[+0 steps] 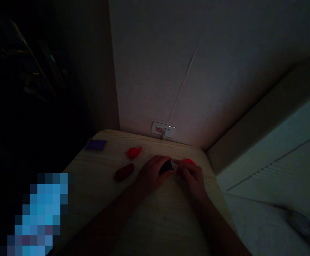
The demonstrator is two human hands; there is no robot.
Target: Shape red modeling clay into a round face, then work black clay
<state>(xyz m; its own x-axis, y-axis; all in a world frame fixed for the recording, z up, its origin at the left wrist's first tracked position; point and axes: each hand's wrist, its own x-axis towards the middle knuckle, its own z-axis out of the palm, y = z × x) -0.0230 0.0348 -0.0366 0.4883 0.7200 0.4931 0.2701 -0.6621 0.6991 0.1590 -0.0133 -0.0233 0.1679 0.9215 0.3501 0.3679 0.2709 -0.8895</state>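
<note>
My left hand (pixel 152 172) curls around a dark object (pixel 166 166), whose kind I cannot make out in the dim light. Clear, shiny plastic (pixel 174 165) shows at its right end, and the fingers of my right hand (pixel 191 176) are pinched on it. A bright red thing (pixel 189 161) peeks out behind my right hand, mostly hidden. Left of my hands lies a dark red oblong object (pixel 124 172). Beyond that rests a small red bundle (pixel 133 152) with pointed, twisted-looking ends.
A flat purple-blue packet (pixel 96 144) lies by the left edge of the pale wooden tabletop (pixel 157 220). A socket plate (pixel 163 129) with a plug and cord is on the wall behind. Pale panelled furniture (pixel 272 163) stands at the right. A pixelated bright blue patch covers the lower left.
</note>
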